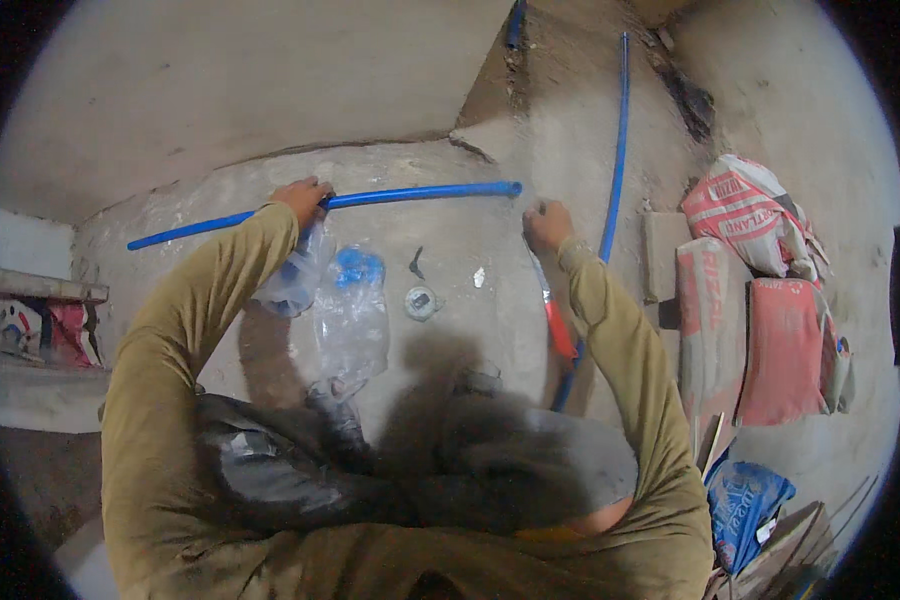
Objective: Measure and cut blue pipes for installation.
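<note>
My left hand (302, 200) is closed around a long blue pipe (425, 193), which lies crosswise ahead of me with its open end to the right. Just beyond that end, my right hand (548, 226) has its fingers curled together; what they hold, if anything, is too small to make out. A narrow tool with a red handle (560, 330) runs down from beneath the right hand, and I cannot tell whether it is gripped or lies on the floor. Clear plastic bags (355, 325), one with blue pieces (358, 267) inside, lie below my left hand.
A round tape-like roll (422, 303) and a small dark piece (416, 262) lie on the concrete floor. Another long blue pipe (618, 150) stretches away on the right. Cement sacks (750, 215), red sacks (782, 350) and a blue bag (745, 510) line the right wall.
</note>
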Tool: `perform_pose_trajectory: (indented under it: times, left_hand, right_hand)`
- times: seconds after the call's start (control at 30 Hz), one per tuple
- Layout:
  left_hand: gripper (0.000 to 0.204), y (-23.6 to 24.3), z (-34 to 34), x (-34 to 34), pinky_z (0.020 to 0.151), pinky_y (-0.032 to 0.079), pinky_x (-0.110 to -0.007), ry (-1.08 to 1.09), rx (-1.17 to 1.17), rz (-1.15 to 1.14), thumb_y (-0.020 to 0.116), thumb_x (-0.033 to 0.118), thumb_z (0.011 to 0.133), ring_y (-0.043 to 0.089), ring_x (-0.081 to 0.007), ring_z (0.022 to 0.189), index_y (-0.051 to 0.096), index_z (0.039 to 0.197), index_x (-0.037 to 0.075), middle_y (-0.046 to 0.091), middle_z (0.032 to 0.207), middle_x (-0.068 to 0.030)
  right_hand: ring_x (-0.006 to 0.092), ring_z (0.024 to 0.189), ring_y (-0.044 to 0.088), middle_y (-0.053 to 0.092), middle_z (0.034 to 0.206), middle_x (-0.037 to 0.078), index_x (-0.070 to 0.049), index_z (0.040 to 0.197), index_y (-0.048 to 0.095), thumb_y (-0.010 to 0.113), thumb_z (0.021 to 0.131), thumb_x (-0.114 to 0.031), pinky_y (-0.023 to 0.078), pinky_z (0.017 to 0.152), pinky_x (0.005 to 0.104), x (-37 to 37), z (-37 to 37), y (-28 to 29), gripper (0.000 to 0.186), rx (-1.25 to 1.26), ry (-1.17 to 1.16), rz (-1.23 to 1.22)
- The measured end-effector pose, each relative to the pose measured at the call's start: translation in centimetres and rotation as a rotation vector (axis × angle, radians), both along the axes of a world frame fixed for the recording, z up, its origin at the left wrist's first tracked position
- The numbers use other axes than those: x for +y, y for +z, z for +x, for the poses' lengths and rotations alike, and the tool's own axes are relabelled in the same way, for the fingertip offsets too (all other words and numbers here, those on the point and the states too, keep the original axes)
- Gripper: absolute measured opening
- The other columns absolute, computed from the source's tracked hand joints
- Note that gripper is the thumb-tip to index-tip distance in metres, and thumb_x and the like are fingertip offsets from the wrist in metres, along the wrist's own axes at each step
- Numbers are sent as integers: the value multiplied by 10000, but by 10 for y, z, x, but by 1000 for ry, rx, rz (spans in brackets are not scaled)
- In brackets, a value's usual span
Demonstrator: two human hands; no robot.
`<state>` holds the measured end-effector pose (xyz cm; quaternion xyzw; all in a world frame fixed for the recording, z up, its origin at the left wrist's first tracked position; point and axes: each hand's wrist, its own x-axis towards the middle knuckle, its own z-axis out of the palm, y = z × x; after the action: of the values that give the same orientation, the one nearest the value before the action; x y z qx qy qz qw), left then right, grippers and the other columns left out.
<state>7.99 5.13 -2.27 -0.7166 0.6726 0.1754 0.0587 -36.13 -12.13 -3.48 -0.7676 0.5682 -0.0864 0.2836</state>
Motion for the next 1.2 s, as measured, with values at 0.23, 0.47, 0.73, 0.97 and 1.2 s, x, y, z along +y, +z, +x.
perform_pose_trajectory:
  times: [0.23,0.47,0.73,0.97,1.2]
  left_hand:
    - [313,-13,17,-20,851,509,-470,-67,-95,78,631,167,810,615,-315,1061,631,1122,187,603,1088,-106]
    - [319,-9,-7,-14,845,512,-475,-49,-43,23,648,141,793,620,-325,1042,638,1108,191,597,1079,-122]
    - [363,21,-99,4,710,569,-387,367,1330,402,557,369,946,665,-228,955,601,1180,95,667,1080,-98]
    - [456,77,-130,14,836,594,-409,545,1977,432,499,297,997,655,-239,995,367,1398,122,581,1218,-126]
    - [437,91,-172,24,878,557,-409,682,1984,462,444,380,1010,643,-249,1043,389,1358,123,572,1231,-107]
  right_hand:
    - [391,968,610,641,1001,215,-71,1072,637,648,810,-268,498,851,487,85,61,3,328,9,573,96]
    - [436,1084,540,493,1182,270,-73,1318,462,776,715,-320,461,949,460,180,86,-11,723,135,826,-55]
    - [395,1151,526,509,1267,232,-53,1351,427,799,689,-279,447,977,440,135,101,59,792,-173,619,-50]
    - [425,1193,470,497,1279,227,-37,1370,399,786,734,-270,387,1029,444,136,106,110,780,-513,455,-129]
    - [370,1184,507,502,1281,212,-25,1382,384,778,780,-291,417,1013,431,143,92,84,767,-514,465,-141]
